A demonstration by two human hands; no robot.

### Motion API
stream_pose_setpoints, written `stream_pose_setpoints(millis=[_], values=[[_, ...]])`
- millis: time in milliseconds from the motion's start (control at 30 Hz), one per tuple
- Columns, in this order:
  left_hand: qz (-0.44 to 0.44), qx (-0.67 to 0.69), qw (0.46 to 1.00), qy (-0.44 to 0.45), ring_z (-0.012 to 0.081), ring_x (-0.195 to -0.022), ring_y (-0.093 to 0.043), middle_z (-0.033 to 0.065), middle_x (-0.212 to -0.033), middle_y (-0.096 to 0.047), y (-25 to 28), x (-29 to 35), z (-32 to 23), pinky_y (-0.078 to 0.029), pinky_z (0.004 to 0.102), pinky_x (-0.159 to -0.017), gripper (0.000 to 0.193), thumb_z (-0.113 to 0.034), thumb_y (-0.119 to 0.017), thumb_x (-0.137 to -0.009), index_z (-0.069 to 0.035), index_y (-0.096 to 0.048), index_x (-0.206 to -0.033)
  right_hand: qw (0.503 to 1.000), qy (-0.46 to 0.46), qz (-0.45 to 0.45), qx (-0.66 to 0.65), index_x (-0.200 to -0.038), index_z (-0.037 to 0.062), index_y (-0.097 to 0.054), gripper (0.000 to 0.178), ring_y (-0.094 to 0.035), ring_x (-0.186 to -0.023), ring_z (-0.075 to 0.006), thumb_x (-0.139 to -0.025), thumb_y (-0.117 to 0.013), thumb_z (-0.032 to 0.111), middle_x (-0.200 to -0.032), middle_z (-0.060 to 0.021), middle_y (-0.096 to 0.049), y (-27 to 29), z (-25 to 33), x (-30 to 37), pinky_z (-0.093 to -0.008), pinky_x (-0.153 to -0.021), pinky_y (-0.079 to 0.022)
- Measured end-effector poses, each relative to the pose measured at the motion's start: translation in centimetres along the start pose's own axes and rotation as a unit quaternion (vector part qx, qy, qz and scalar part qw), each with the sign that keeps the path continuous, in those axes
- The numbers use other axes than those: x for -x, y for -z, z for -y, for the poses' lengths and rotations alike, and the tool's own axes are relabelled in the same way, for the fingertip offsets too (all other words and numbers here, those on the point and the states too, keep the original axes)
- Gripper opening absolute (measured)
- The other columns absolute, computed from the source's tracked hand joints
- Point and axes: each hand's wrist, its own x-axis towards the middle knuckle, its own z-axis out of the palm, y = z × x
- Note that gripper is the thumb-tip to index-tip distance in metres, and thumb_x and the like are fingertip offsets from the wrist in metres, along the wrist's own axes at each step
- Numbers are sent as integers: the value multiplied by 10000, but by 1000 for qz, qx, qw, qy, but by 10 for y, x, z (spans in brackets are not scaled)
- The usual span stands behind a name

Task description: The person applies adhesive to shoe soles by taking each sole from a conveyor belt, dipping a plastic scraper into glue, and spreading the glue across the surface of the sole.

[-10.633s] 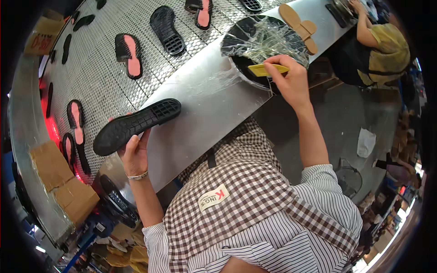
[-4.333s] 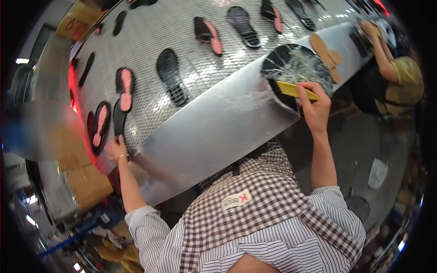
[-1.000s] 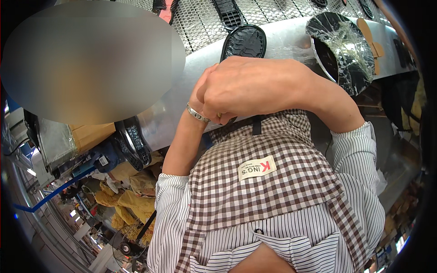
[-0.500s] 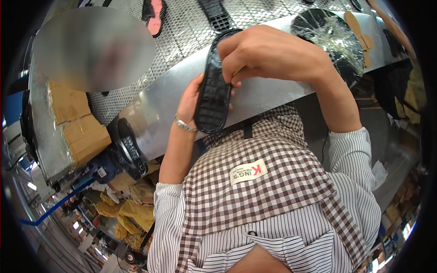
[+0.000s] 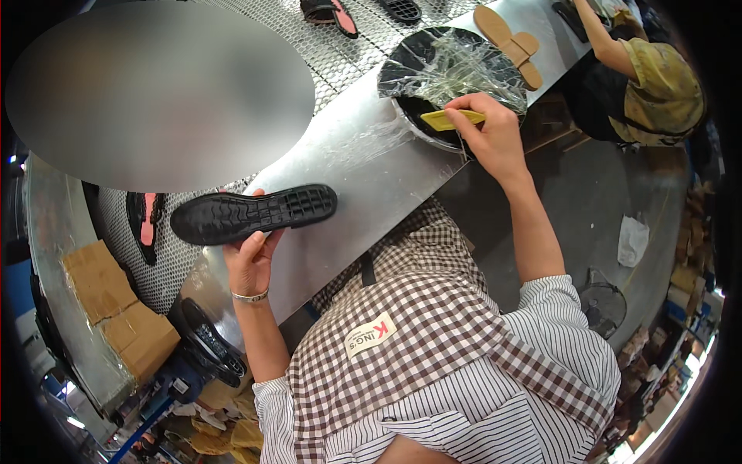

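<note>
My left hand (image 5: 251, 267) grips a black rubber shoe sole (image 5: 255, 214) around its middle, thumb on the near edge. The sole lies nearly level above the metal ledge, its gridded surface in sight. Farther right, my right hand (image 5: 495, 139) pinches a flat yellow tool (image 5: 454, 119), perhaps a brush handle. The tool reaches over the uncovered near part of a round dark tub (image 5: 402, 116). Clear plastic film (image 5: 464, 66) is stretched and crumpled over the rest of the tub. Whatever end the tool has inside the tub cannot be made out.
A shiny metal ledge (image 5: 371, 166) runs beside a meshed conveyor (image 5: 290, 35) carrying black-and-pink shoe pieces (image 5: 340, 17). Tan sole-shaped pieces (image 5: 506, 42) lie beyond the tub. Left are cardboard (image 5: 116, 301) and dark soles (image 5: 209, 340). A co-worker (image 5: 657, 85) is at the far right.
My right hand has left the sole and moved right to the tub, where the yellow tool now shows. My left hand has swung the sole from upright to nearly level. The view has shifted.
</note>
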Motion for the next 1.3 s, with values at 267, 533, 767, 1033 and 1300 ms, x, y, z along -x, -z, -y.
stream_pose_setpoints(millis=[267,533,767,1033,1300], values=[[-73,-54,996,3,305,-1268,-469,163,-1432,-394,10,0,3,-469,446,-1028,838,160,-547,-780,-237,-254,-1457,990,-120,15,-66,-916,0,-677,191,-646,-664,-218,-843,-670,177,-810,-125,-668,-3,-9,-2,-304,-615,-499],[-106,-54,992,-46,284,-1201,-525,137,-1365,-458,14,14,-1,-493,420,-993,936,181,-564,-767,-280,-176,-1483,979,-160,30,-122,-905,10,-682,189,-597,-568,-84,-866,-671,194,-743,-57,-659,-5,-16,-3,-224,-522,-452],[-192,-280,931,-131,186,-1134,-532,86,-1306,-494,-9,22,17,-427,324,-984,879,36,-714,-749,-107,-212,-1456,924,-201,19,-326,-931,1,-635,158,-559,-537,-51,-899,-643,156,-757,-25,-626,-22,56,8,-166,-452,-390],[-149,-412,845,-306,194,-1103,-546,122,-1221,-513,-6,32,34,-417,353,-982,1049,-116,-817,-692,-37,-89,-1443,870,-138,104,-461,-947,-16,-619,114,-616,-571,-92,-914,-607,92,-804,-68,-647,-89,114,18,-187,-461,-448],[-133,-544,758,-334,241,-1261,-415,133,-1373,-388,4,38,36,-333,390,-1074,891,-146,-800,-721,12,-265,-1416,857,-154,79,-486,-944,-15,-620,127,-623,-574,-98,-914,-614,108,-768,-70,-648,-114,111,12,-189,-480,-461]])
